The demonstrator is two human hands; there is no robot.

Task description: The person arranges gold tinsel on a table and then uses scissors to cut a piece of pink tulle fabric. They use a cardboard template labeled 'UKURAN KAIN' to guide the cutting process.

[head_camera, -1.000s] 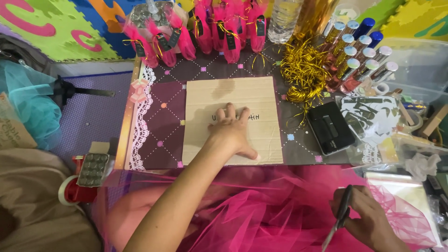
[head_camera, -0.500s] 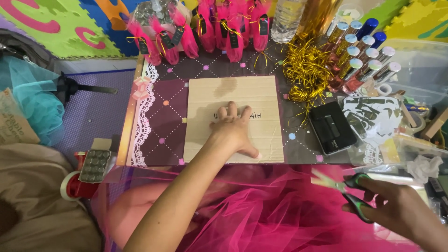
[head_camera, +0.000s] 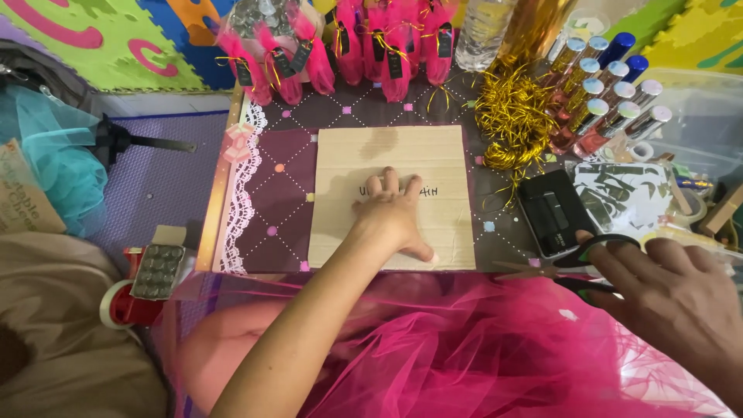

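Your left hand (head_camera: 396, 218) lies flat, fingers spread, on the cardboard (head_camera: 395, 193) mid-frame; your right hand (head_camera: 672, 290) grips scissors (head_camera: 576, 267) at lower right.

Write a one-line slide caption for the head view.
Left hand flat on cardboard sheet; right hand grips scissors above pink tulle.

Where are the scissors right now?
In the head view, the scissors lie at the right, under the right hand, just below the black case and at the edge of the pink tulle.
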